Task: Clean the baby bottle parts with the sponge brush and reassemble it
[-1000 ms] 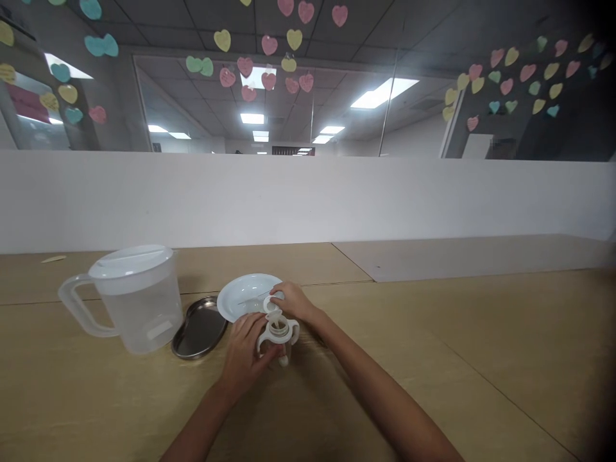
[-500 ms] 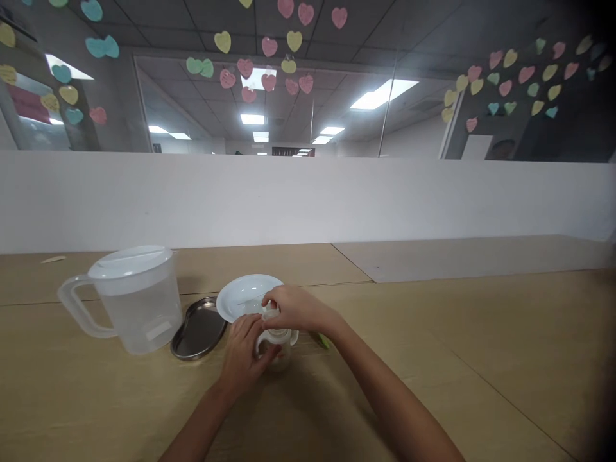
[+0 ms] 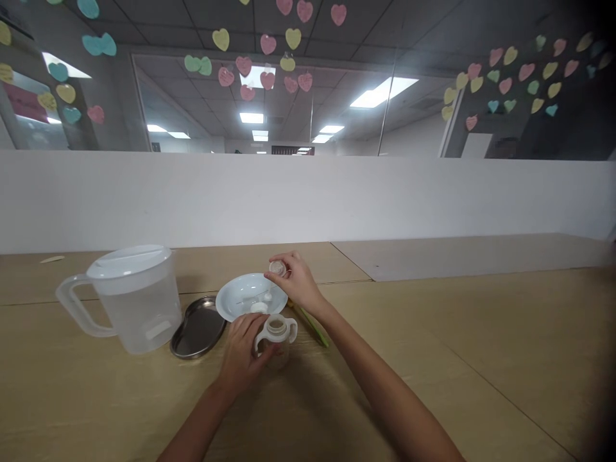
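Note:
My left hand (image 3: 244, 351) is wrapped round a clear baby bottle (image 3: 278, 355) with two white side handles. The bottle stands upright on the table, its round mouth uncovered. Above the right rim of a white bowl (image 3: 226, 296), my right hand (image 3: 301, 282) pinches a small round whitish lid (image 3: 277, 267) between thumb and fingers. Inside the bowl lie a white round part (image 3: 258, 307) and other small white pieces. Right of the bottle, a thin brush-like stick with a green end (image 3: 318, 335) lies on the table, its far end close to the bowl.
On the left stands a large translucent lidded jug (image 3: 139, 308) with its handle pointing left. A metal kidney dish (image 3: 198, 328) lies between jug and bowl. A small flat pale piece (image 3: 52, 259) rests at the far left. A white wall (image 3: 308, 199) runs behind the table (image 3: 433, 359).
My right hand has lifted the lid off the bottle and carried it up and back over the bowl's edge. The bottle's mouth now shows. My left hand has stayed on the bottle.

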Demonstrator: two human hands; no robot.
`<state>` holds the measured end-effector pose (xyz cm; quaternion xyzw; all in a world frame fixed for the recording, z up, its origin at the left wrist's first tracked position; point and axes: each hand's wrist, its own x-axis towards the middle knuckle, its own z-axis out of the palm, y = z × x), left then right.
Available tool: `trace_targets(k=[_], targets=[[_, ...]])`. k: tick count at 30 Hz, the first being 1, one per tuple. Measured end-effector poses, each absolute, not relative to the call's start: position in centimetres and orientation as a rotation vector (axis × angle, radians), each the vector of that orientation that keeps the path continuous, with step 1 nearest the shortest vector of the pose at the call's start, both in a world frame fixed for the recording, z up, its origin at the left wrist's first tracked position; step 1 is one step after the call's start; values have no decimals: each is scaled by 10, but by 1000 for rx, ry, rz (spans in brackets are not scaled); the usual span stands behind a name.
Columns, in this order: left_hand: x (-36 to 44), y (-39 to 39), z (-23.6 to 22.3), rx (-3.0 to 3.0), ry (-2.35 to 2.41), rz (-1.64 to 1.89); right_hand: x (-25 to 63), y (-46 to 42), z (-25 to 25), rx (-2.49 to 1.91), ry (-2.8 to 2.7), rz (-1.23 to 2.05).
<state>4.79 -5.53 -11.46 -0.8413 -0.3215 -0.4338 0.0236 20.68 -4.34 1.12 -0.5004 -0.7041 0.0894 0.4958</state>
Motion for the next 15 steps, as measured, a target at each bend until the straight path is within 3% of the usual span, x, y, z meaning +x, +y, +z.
trace_targets(k=[15], targets=[[48,-55,-116,-2628,-978,-1336,210,-17,-31,-1510,-2017,303]])
